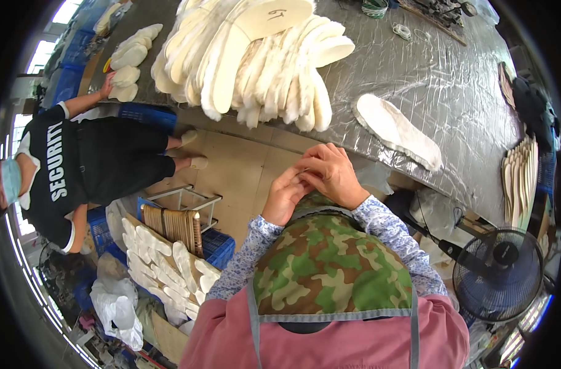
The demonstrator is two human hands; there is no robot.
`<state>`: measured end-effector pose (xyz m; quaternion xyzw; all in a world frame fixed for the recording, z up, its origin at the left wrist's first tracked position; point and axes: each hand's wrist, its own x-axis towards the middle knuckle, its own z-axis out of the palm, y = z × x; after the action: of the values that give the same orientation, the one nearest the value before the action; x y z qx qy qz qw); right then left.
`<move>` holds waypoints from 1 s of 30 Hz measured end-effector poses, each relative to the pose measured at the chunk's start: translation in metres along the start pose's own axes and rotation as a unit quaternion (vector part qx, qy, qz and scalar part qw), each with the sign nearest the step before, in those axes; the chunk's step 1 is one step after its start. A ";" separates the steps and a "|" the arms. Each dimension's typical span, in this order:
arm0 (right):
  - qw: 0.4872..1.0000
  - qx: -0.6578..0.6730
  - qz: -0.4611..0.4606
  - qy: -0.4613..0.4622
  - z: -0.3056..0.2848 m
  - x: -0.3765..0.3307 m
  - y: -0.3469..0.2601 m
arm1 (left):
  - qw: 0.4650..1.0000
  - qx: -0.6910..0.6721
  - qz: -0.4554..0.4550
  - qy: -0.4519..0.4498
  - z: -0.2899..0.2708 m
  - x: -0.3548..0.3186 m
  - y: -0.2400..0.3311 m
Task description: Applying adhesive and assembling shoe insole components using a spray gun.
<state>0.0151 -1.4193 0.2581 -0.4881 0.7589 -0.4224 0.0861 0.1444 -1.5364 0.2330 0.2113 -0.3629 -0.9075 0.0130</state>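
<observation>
In front of my camouflage apron (333, 264), just off the table's near edge, my two hands meet with their fingertips pressed together. My left hand (285, 195) is closed in a pinch, and my right hand (334, 173) curls over its fingertips. Anything between them is too small or hidden to make out. A single fleecy white insole (398, 130) lies flat on the table to the right of my hands. Beyond them, a large pile of cream insoles with furry edges (231, 67) overhangs the near edge.
Plastic film covers the table (459, 123). At the left, a person in black (102, 154) touches more furry insoles (125, 83). White insoles lie on a board (170, 270) beside a wooden-slatted stool (173, 229). A black fan (499, 273) stands at the right, near stacked insoles (519, 178).
</observation>
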 end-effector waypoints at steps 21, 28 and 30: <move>0.885 0.339 0.268 0.175 -0.014 -0.117 -0.006 | 0.955 0.237 -0.018 -0.178 0.019 -0.010 -0.010; 0.912 0.320 0.235 0.109 -0.014 -0.112 -0.062 | 0.939 0.303 0.075 -0.144 0.044 -0.030 -0.033; 0.913 0.301 0.257 0.096 -0.016 -0.121 -0.060 | 0.887 0.408 0.158 -0.148 0.052 -0.035 -0.042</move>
<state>0.1085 -1.3218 0.2776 -0.1843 0.6998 -0.6387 0.2615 0.1612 -1.4649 0.2520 0.0008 -0.7276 -0.6859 0.0153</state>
